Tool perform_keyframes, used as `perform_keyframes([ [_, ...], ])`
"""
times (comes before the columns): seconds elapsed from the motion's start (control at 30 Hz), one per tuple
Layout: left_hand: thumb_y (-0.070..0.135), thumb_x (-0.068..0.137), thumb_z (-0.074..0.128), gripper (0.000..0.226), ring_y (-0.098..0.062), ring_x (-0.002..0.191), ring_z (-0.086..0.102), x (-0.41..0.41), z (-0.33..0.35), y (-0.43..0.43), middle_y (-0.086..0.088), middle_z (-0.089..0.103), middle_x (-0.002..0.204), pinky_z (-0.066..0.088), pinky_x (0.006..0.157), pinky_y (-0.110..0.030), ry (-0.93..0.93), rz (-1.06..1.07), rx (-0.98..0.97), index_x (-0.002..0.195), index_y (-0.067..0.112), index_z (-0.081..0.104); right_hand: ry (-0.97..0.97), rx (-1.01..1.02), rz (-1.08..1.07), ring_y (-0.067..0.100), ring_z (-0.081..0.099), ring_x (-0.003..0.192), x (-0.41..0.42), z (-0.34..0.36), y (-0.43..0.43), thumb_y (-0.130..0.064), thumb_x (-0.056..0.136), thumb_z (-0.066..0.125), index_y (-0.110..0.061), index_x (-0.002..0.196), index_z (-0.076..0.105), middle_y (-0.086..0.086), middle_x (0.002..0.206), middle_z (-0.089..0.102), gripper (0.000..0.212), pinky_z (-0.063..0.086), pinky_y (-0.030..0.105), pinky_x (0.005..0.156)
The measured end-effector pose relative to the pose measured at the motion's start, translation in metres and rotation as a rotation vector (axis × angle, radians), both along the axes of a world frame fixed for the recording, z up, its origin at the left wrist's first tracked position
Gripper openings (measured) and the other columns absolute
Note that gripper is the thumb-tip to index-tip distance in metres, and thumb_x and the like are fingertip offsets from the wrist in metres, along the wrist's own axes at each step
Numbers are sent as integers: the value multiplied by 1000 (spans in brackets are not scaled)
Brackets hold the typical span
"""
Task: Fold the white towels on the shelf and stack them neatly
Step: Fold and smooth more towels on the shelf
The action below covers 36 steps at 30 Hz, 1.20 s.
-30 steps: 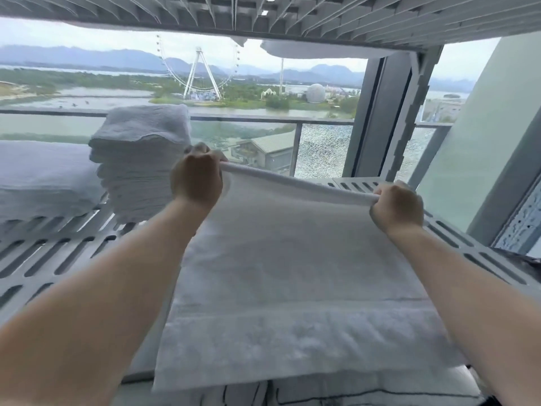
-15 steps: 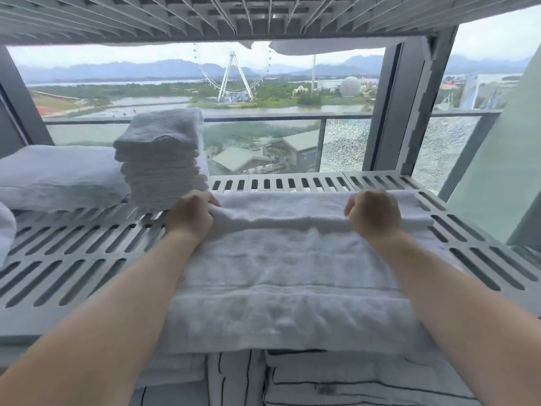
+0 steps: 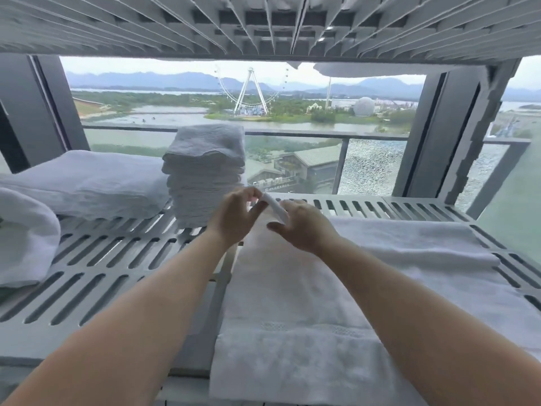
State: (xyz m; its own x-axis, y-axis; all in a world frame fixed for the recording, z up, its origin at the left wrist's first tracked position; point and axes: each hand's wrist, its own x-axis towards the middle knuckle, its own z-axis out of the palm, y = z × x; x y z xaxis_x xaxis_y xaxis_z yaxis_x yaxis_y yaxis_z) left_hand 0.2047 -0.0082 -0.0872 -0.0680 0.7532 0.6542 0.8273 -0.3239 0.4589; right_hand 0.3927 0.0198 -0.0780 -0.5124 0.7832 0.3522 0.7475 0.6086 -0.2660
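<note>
A white towel (image 3: 292,323) lies spread on the grey slotted shelf (image 3: 102,268), and its near end hangs over the front edge. My left hand (image 3: 234,221) and my right hand (image 3: 307,230) are close together above the towel's far side. Each pinches the raised far edge, which shows as a short white strip between them. More of this towel lies flat to the right. A tall stack of folded white towels (image 3: 205,174) stands just behind my left hand.
A large folded white bundle (image 3: 87,183) lies at the back left and a rolled white towel (image 3: 23,238) at the far left. Another slotted shelf (image 3: 263,24) hangs low overhead. Behind the shelf are a window and dark frame posts.
My hands were wide apart on the towel's far edge. They have moved together to the middle and lifted the edge off the shelf.
</note>
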Motion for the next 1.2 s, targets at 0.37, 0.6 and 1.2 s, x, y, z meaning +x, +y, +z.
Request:
perform_keyframes([
  [0.37, 50, 75, 76, 49, -23, 85, 67, -3, 4, 42, 2, 70, 94, 46, 63, -29, 328, 201, -10, 117, 33, 58, 574, 102, -212, 11, 51, 54, -6, 3, 33, -41, 96, 52, -15, 71, 59, -6, 55, 54, 36, 31, 28, 50],
  [0.6, 11, 87, 52, 29, -31, 82, 68, -5, 7, 53, -1, 71, 92, 41, 62, -31, 250, 242, 8, 107, 27, 65, 478, 171, -135, 12, 43, 54, -1, -5, 26, -34, 94, 60, -19, 60, 47, -6, 56, 46, 40, 25, 29, 53],
  [1.2, -3, 92, 55, 28, -6, 65, 70, -21, 2, 42, 7, 74, 79, 61, 70, -35, -180, -224, -166, 88, 17, 74, -199, -66, 157, 6, 56, 78, -10, 1, -9, -59, 89, 58, -27, 105, 78, -10, 97, 68, 41, 44, 26, 72],
])
